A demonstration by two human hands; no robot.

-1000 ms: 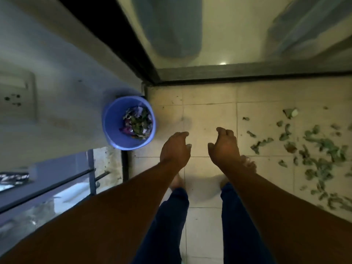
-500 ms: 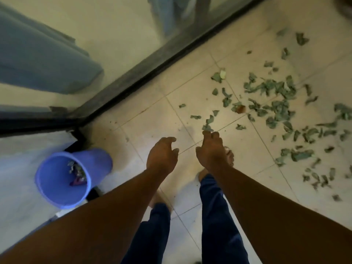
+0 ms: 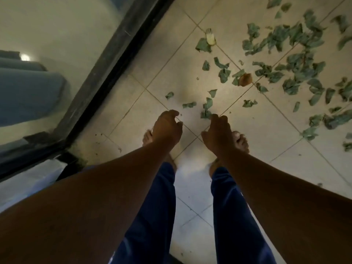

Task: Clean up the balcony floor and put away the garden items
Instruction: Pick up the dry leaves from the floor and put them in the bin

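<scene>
Main risk as I read it: the torn green leaf scraps are small, light and spread wide over the tiled balcony floor, so bare-hand scooping could leave bits in the grout lines or drop some on the way, and no bin shows in this view, so any carry would be blind. Second risk: my bare feet stand right under the fingers, one foot just behind the right hand, so a step toward the pile could tread scraps flat and make them harder to lift. Left hand hangs over bare tile, fingers loosely curled, holding nothing, touching nothing I can see. Right hand the same: loose curl, nothing held, thumb apart from the rest. A few scraps lie just beyond the right fingers; contact not clear, looks apart. The thick of the litter sits well beyond and to the right of the right fingers, with one dry brown leaf and one pale yellowish bit mixed in. The dark sliding-door track runs beyond and left of the left fingers, glass behind it. Both forearms reach forward and down; blue trousers below. No garden items besides the leaves visible here.
</scene>
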